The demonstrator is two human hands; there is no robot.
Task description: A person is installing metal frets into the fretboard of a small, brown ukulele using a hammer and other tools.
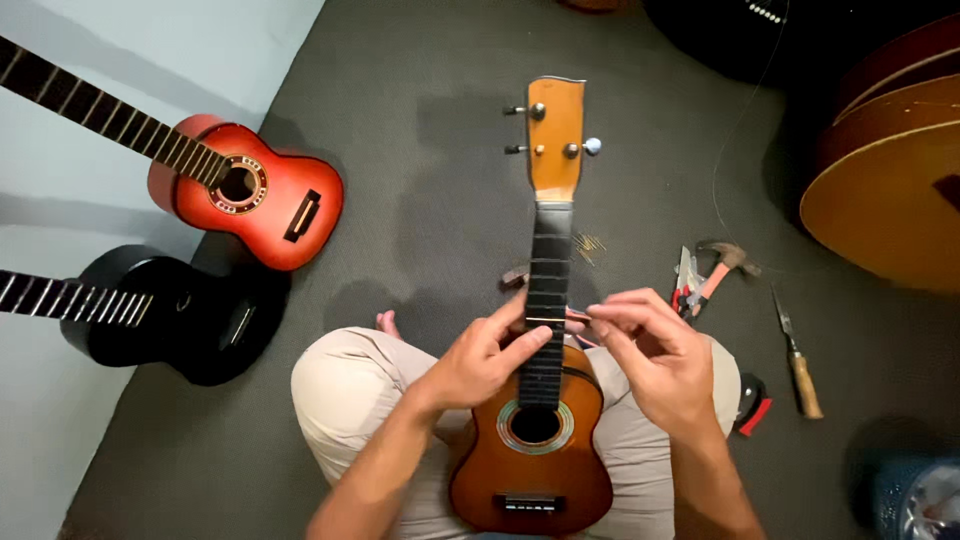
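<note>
Honey-brown wooden ukulele [535, 455] lies stringless across the lap; left hand [487, 357] steadies its dark fretboard [548, 300] while right hand [655, 352] pinches a thin metal fret [556, 321] onto it, upper slots unfilled.

Single head-worn view, looking steeply down from above the seated person's lap onto the dark grey carpeted floor [420, 200]. Close range: forearms enter from the bottom edge, the small orange-brown wooden ukulele [540, 420] runs up centre frame.

Stringless brown ukulele [535, 440] lies face-up across lap.
</note>
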